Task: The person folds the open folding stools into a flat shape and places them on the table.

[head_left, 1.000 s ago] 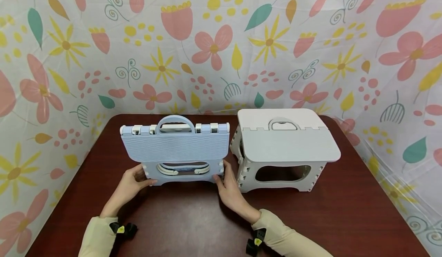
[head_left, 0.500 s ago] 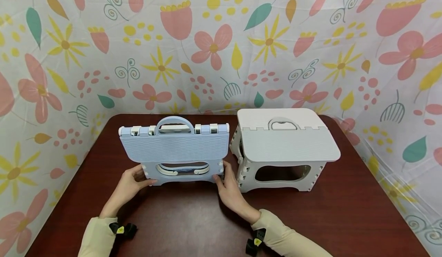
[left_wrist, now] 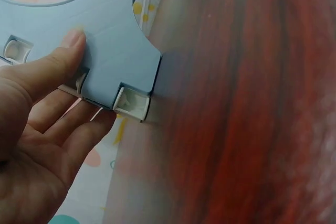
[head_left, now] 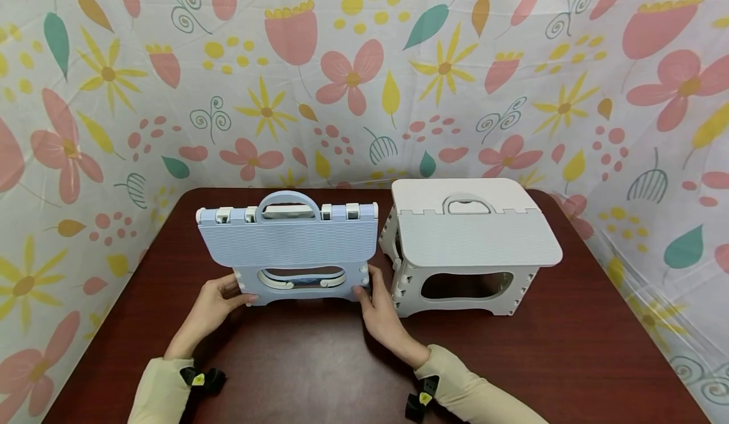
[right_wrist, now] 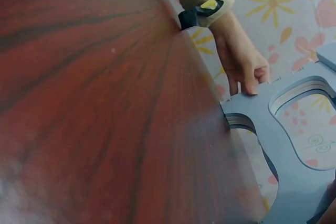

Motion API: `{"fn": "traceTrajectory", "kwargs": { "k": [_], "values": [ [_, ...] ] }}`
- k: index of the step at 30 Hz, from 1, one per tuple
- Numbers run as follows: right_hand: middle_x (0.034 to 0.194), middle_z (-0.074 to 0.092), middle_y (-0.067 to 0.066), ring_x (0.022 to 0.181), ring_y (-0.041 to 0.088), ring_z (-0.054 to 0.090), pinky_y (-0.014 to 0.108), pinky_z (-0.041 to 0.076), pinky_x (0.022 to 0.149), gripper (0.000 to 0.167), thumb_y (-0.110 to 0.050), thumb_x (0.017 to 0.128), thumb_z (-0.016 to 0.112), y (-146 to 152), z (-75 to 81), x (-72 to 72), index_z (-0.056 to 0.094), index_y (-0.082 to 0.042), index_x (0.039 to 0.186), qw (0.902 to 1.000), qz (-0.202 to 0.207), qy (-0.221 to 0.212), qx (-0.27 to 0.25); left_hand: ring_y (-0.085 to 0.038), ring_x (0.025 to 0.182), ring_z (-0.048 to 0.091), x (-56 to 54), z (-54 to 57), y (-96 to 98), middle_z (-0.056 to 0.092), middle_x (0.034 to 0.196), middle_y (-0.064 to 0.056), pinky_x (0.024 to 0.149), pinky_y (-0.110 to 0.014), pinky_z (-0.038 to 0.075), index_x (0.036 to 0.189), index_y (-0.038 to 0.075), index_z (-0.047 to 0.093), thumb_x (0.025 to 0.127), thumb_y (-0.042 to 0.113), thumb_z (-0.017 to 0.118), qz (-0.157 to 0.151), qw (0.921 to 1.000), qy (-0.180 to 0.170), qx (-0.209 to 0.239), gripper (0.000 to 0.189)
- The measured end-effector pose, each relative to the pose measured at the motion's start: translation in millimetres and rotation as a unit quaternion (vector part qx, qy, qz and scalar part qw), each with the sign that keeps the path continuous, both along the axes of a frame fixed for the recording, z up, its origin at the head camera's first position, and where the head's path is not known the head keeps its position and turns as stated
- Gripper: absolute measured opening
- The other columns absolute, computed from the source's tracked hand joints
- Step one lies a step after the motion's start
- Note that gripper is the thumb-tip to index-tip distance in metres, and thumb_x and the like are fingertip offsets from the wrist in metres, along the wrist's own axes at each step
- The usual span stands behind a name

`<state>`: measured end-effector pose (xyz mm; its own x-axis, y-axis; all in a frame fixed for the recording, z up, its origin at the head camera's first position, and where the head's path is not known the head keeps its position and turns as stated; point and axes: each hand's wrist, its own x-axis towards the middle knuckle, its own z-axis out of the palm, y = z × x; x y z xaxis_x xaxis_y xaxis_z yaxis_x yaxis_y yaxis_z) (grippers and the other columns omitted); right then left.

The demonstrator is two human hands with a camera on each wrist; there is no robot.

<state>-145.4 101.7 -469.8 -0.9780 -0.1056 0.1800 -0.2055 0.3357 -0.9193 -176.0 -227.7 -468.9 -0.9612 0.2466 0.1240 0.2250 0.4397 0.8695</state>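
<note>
A light-blue folding stool (head_left: 290, 243), folded flat, stands upright on its feet, its arched handle at the top. My left hand (head_left: 211, 307) grips its lower left side; in the left wrist view the thumb (left_wrist: 71, 45) presses the leg panel's face and the fingers reach behind the edge. My right hand (head_left: 380, 313) holds the lower right side, its thumb on the front and its other fingers partly hidden. In the right wrist view, the panel (right_wrist: 289, 140) shows its oval cutout, with the left hand (right_wrist: 239, 51) at the far end.
An unfolded white folding stool (head_left: 473, 237) stands close to the right of the blue one, near my right hand. Both stools are on a dark red-brown wooden table (head_left: 296, 361). Behind the table hangs a flower-patterned cloth (head_left: 353, 133).
</note>
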Motion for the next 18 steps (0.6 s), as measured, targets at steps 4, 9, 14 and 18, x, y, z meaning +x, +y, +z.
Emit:
{"fn": "traceTrajectory", "kwargs": {
  "k": [4,9,14,18],
  "values": [
    [0.132,0.053,0.013,0.122,0.023,0.051,0.042,0.041,0.099,0.042,-0.013,0.101,0.049,1.1,-2.3,-0.4,0.035,-0.008,0.141,1.0000,0.000,0.001,-0.003,0.002,0.092,0.066,0.2,-0.9,0.1,0.071,0.111,-0.015,0.072,-0.022,0.054,0.122,0.006,0.064,0.083,0.015,0.076,0.001,0.9996,0.018,-0.020,0.042],
    [0.129,0.055,0.012,0.119,0.022,0.052,0.041,0.042,0.097,0.041,-0.013,0.101,0.049,0.8,-2.0,-0.2,0.037,-0.009,0.140,1.0000,-0.002,0.001,0.002,0.001,0.087,0.066,0.8,-0.9,2.3,0.073,0.105,-0.014,0.070,-0.022,0.054,0.119,0.005,0.064,0.083,0.014,0.075,0.018,0.9976,0.037,-0.055,0.039],
    [0.123,0.056,0.012,0.114,0.021,0.054,0.038,0.043,0.095,0.037,-0.012,0.100,0.050,-0.5,0.5,-0.5,0.040,-0.007,0.135,0.9999,-0.007,0.005,0.008,0.002,0.086,0.065,0.7,0.4,4.4,0.073,0.104,-0.014,0.070,-0.020,0.053,0.118,0.004,0.065,0.082,0.010,0.075,0.031,0.9953,0.053,-0.075,0.037],
    [0.121,0.057,0.011,0.113,0.021,0.055,0.039,0.043,0.095,0.035,-0.011,0.099,0.051,-1.6,0.8,-1.2,0.042,-0.008,0.133,0.9997,-0.014,0.012,0.013,0.002,0.087,0.065,1.1,1.2,5.3,0.073,0.104,-0.014,0.070,-0.020,0.053,0.118,0.004,0.065,0.082,0.008,0.075,0.033,0.9949,0.056,-0.077,0.037]
  ]
}}
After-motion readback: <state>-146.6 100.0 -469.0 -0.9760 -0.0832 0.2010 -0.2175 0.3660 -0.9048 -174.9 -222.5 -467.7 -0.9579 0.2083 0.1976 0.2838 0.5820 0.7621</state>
